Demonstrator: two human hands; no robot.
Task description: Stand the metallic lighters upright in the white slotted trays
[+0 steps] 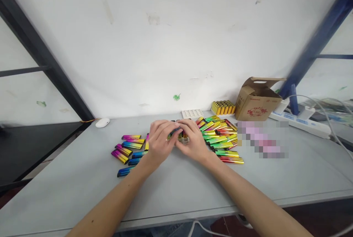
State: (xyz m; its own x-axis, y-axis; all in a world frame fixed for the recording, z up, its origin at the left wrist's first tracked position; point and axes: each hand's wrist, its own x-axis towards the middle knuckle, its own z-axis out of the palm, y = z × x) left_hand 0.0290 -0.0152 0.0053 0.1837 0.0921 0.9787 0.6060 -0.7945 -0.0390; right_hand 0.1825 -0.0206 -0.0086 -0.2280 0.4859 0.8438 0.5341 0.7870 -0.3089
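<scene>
My left hand (162, 137) and my right hand (192, 138) meet at the middle of the table, fingertips pinched together. Between them a small dark, bluish piece shows, mostly covered by the fingers, so its kind is hidden. Just under the hands sits a pale holder with round slots (184, 140), partly hidden, with dark-topped pieces behind it. Several shiny flat tubes in blue, purple and gold (132, 144) lie left of my left hand. A larger heap of green, red and gold flat tubes (217, 139) spreads beside my right hand.
Against the wall stand a white slotted tray (192, 113), a block of yellow cylinders (223, 107) and an open cardboard box (256, 101). A white power strip (303, 123) with cables lies at right. A round white device (102, 123) rests at the far left.
</scene>
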